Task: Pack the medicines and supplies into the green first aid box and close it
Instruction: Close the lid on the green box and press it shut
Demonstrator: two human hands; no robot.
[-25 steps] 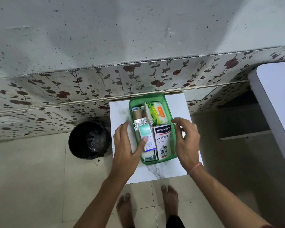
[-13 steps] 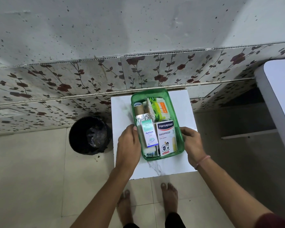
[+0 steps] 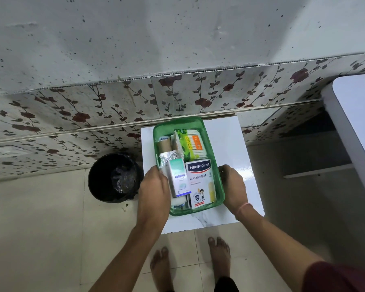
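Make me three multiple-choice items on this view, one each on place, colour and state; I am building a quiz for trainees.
1. Where does the round black bin stand?
A. on the floor left of the white marble-top table
B. on the table
C. right of the table

2. What colour is the translucent plastic first aid box?
A. blue
B. green
C. red

3. How is the box?
A. lidded
B. overturned
C. open and filled

Answers: 1 A, it sits on floor tiles left of the table; 2 B, its rim is green; 3 C, the white Hansaplast carton shows inside.

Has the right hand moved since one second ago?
Yes. The right hand moved down from over the Hansaplast box to the green box outer right side.
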